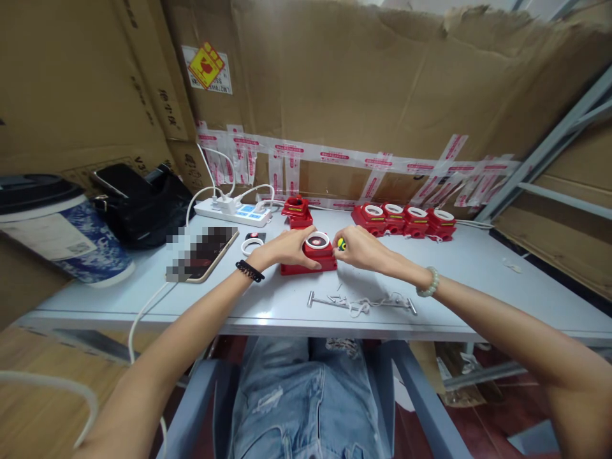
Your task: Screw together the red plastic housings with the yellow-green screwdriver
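My left hand (292,247) clasps a glossy, boxy red housing (323,259). My right hand (361,247) grips a rounded yellow handle (341,244) beside it.

Back cardboard panel (354,83): white label (222,80) reads "LM270W" – last character unclear – plus a partial "SS". Over it sits a yellow diamond sign (206,65) with a red broken-glass symbol; its characters are too small. Left cardboard box (71,83) shows "V3". Pink print on the tape (335,157), the cup label (57,233) and yellow strips (442,221) on red housings (415,225) is unreadable.
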Demonstrator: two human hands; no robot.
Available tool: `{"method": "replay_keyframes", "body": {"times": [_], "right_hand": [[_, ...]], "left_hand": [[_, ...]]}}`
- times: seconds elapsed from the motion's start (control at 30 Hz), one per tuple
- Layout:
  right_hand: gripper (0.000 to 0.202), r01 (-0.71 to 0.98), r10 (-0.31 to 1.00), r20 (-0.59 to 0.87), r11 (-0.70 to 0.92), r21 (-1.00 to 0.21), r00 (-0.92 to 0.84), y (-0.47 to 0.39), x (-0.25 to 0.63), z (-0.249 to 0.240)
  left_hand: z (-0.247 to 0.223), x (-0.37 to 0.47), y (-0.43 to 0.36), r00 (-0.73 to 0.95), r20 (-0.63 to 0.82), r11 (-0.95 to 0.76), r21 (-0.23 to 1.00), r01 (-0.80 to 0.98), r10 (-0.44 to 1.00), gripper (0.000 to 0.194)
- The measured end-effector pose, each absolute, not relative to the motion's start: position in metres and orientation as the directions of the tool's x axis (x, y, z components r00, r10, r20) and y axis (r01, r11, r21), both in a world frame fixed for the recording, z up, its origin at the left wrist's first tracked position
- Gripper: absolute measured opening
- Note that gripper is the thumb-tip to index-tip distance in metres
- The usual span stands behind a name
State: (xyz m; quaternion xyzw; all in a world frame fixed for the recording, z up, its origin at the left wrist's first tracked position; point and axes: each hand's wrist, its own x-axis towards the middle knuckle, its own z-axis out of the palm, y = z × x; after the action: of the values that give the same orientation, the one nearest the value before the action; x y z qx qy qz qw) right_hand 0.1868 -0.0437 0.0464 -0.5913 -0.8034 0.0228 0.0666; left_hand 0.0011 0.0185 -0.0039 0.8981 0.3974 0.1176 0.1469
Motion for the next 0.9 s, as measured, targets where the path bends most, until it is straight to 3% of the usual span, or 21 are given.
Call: {"method": "replay_keyframes", "body": {"times": [0.13, 0.33, 0.43, 0.5, 0.6, 0.7, 0.8, 0.9], "right_hand": [[0.022, 0.913, 0.931, 0.119, 0.362, -0.186, -0.345, -0.044, 0.189, 0.055], [0.015, 0.902, 0.893, -0.185, 0.366, -0.231, -0.41, -0.058, 0.191, 0.039], [0.016, 0.899, 0.887, -0.221, 0.344, -0.271, -0.406, -0.062, 0.194, 0.032], [0.02, 0.869, 0.91, -0.102, 0.343, -0.357, -0.402, -0.059, 0.197, 0.036], [0.031, 0.735, 0.92, 0.252, 0.393, -0.553, -0.301, -0.051, 0.203, 0.055], [0.042, 0.427, 0.837, 0.546, 0.488, -0.761, 0.016, -0.041, 0.204, 0.078], [0.045, 0.173, 0.775, 0.591, 0.565, -0.807, 0.224, -0.029, 0.2, 0.089], [0.046, 0.08, 0.764, 0.57, 0.575, -0.814, 0.303, -0.013, 0.193, 0.081]], "left_hand": [[-0.003, 0.0, 0.018, 0.661, 0.101, -0.644, 0.372, 0.669, 0.744, 0.062], [-0.005, 0.002, 0.019, 0.663, 0.109, -0.651, 0.36, 0.668, 0.741, 0.058], [-0.005, 0.001, 0.02, 0.665, 0.112, -0.654, 0.36, 0.665, 0.738, 0.058], [-0.005, 0.001, 0.019, 0.671, 0.113, -0.657, 0.376, 0.654, 0.733, 0.06], [-0.003, 0.0, 0.017, 0.703, 0.12, -0.682, 0.399, 0.613, 0.701, 0.069], [-0.002, 0.001, 0.015, 0.758, 0.11, -0.716, 0.438, 0.544, 0.643, 0.073], [0.0, 0.002, 0.014, 0.789, 0.1, -0.726, 0.474, 0.498, 0.607, 0.067], [0.001, 0.003, 0.013, 0.778, 0.1, -0.719, 0.471, 0.512, 0.62, 0.069]]}}
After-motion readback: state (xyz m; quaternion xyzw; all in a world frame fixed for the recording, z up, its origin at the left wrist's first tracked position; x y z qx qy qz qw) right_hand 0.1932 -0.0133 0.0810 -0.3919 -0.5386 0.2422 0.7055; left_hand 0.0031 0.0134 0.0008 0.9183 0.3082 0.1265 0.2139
